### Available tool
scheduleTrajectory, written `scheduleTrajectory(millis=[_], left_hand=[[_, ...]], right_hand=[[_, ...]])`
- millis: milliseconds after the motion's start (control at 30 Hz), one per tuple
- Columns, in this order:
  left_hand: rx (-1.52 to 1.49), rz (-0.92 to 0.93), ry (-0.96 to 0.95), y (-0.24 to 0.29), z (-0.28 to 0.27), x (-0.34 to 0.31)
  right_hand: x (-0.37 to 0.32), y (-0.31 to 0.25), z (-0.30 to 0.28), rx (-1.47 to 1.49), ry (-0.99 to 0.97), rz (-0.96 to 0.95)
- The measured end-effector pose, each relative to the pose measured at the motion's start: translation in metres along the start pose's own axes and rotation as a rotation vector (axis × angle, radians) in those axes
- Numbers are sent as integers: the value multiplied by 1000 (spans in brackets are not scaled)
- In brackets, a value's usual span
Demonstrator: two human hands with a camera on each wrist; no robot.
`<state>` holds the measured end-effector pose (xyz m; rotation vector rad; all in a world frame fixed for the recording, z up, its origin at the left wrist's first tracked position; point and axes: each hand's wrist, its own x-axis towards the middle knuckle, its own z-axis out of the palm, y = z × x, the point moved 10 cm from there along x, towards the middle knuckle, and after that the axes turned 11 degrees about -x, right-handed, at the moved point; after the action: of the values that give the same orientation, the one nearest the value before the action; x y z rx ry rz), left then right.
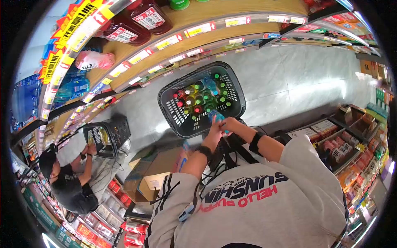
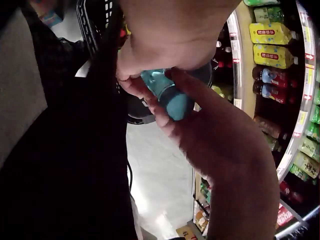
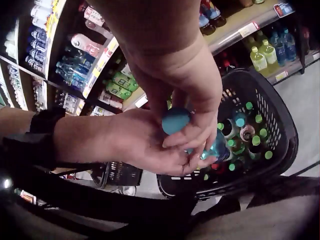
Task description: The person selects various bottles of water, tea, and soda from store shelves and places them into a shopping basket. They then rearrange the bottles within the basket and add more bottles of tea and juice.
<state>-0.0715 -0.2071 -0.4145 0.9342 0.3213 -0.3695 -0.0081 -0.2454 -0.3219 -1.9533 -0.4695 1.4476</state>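
A blue plastic bottle (image 1: 214, 114) is held between both hands above a dark basket, its teal cap (image 3: 176, 121) toward the body. My left hand (image 1: 212, 135) grips the bottle's body, and part of the bottle is hidden under its fingers. Around the cap curl the fingers and thumb of my right hand (image 1: 230, 124); the left wrist view shows the cap (image 2: 177, 105) between them. Below, the dark plastic basket (image 1: 170, 117) holds several upright drink bottles with green, red and white caps. Among them is another blue bottle (image 1: 212, 86).
Shelves with price tags (image 1: 198, 30) and drinks curve along the far side. At left, another person (image 1: 68, 182) reaches into a second basket (image 1: 120, 130). An open cardboard box (image 1: 155, 167) stands near my left arm, and low shelves of goods (image 1: 337, 149) lie at right.
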Motion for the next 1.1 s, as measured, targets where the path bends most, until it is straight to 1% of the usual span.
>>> scheduleTrajectory(millis=[33, 100, 133, 167, 200, 233, 300, 333, 367, 400, 433, 467, 500, 600, 633, 733, 767, 800, 867, 900, 1000, 1033, 1100], left_hand=[[-323, -299, 194, -7, 4, 9], [-659, -570, 386, -26, 15, 8], [-563, -551, 387, -5, 22, 7], [-464, -534, 390, 38, 37, 3], [-363, -519, 394, 68, 44, -1], [-295, -445, 395, 80, 40, -1], [-583, -345, 489, 67, 17, -21], [-728, -287, 531, 69, 16, -30], [-918, -303, 736, 58, 9, -47], [-945, -274, 749, 59, 8, -51], [-969, -246, 762, 60, 5, -57], [-991, -219, 776, 59, 3, -64], [-971, -146, 707, 65, 3, -65], [-949, -161, 736, 51, 4, -78], [-899, -154, 709, 51, 5, -78], [-757, -124, 630, 49, 12, -80], [-714, -112, 607, 47, 17, -82], [-670, -103, 586, 45, 24, -85], [-827, -209, 721, 13, 18, -103], [-901, -268, 786, 8, 20, -111], [-870, -245, 893, 19, 31, -122], [-906, -237, 907, 23, 35, -121], [-978, -227, 939, 33, 41, -127]], right_hand=[[1, 2, -8, -15, -12, 16], [7, 11, -22, -29, -59, 73], [14, 19, -25, -29, -94, 112], [28, 36, -22, -145, -124, 109], [43, 52, -18, -261, -154, 102], [66, 80, -8, -433, -177, 76], [84, 116, -5, -492, -213, 138], [86, 132, -10, -382, -224, 231], [89, 145, -13, -274, -229, 324], [88, 134, -21, -356, -212, 284], [79, 113, -31, -435, -193, 241], [75, 108, -33, -474, -155, 232], [72, 104, -35, -513, -117, 224], [64, 86, -36, -718, -3, 47], [64, 91, -30, -743, -66, 92], [75, 106, -7, -773, -161, 14], [78, 104, -10, -808, -68, -35], [80, 110, -7, -801, -50, -21], [96, 132, 4, -786, -4, 4], [99, 133, 10, -832, -44, 17], [96, 139, 5, -1062, -119, 84], [97, 150, 7, -1038, -194, 107], [96, 165, -6, -985, -141, 181]])
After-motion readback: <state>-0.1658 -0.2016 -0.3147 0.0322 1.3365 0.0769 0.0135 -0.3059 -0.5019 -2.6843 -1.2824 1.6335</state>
